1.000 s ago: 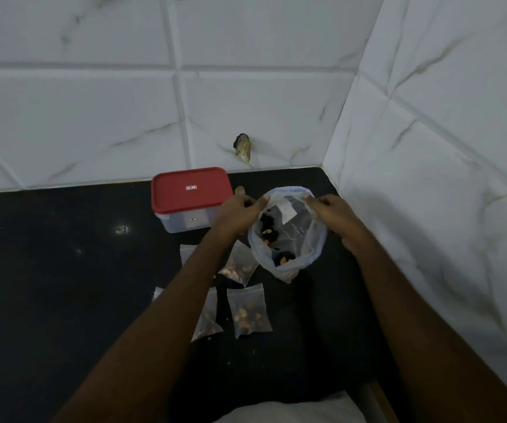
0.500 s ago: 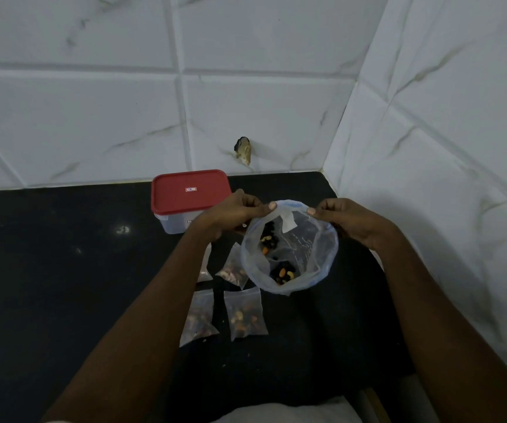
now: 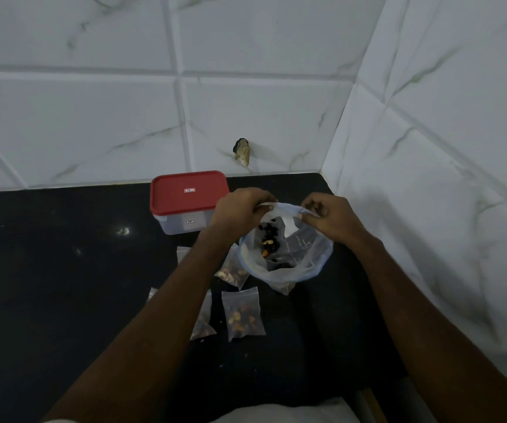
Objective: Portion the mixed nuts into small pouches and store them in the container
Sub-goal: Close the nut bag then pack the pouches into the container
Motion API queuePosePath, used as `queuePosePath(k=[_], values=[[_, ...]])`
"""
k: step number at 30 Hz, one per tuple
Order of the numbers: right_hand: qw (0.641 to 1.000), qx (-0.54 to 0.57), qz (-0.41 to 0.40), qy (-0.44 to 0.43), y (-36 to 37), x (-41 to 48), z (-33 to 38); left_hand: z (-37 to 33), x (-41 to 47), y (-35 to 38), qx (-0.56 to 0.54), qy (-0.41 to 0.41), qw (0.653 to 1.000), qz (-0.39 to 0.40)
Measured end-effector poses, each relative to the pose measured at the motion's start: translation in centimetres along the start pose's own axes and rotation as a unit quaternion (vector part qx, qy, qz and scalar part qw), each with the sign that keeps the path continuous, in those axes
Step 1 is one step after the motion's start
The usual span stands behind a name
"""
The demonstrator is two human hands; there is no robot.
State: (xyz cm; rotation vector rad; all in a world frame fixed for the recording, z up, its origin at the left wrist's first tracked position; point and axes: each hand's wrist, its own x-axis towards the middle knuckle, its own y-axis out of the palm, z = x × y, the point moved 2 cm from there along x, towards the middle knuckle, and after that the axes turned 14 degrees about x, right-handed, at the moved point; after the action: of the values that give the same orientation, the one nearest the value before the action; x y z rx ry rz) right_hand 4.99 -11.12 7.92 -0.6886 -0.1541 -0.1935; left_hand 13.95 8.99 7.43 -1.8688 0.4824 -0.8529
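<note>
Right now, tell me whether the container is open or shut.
Shut. The red lid sits flat on the container, covering its whole top; no pouches are visible inside.

Two bare forearms entering from the lower edge, uncovered from elbow to wrist; no sleeves, watch, bracelet or rings visible. Left hand (image 3: 240, 213) and right hand (image 3: 330, 219) ungloved, with short nails faintly discernible in the dim light. Left forearm (image 3: 166, 325) broad and long in the wide-angle view, right forearm (image 3: 404, 300) likewise. Strip of pale, whitish garment (image 3: 276, 415) along the bottom edge between the arms, smooth and without visible print; exact kind of clothing indeterminable. Fine detail of knuckles lost in shadow.
</note>
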Motion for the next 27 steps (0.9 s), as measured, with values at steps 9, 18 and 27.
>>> queuePosePath(k=[9,18,27], values=[[0.983,0.073,-0.102,0.135,0.1,-1.2,-0.7,0.4,-2.2,0.8,-0.252,-0.149,0.952,0.084],[0.944,0.184,0.053,0.267,-1.8,-5.5,-1.5,1.5,-4.1,0.0,-0.395,-0.18,0.867,0.246],[0.913,0.247,-0.169,0.277,1.0,-4.9,-1.2,-0.8,-3.7,1.7,-0.316,-0.279,0.907,-0.007]])
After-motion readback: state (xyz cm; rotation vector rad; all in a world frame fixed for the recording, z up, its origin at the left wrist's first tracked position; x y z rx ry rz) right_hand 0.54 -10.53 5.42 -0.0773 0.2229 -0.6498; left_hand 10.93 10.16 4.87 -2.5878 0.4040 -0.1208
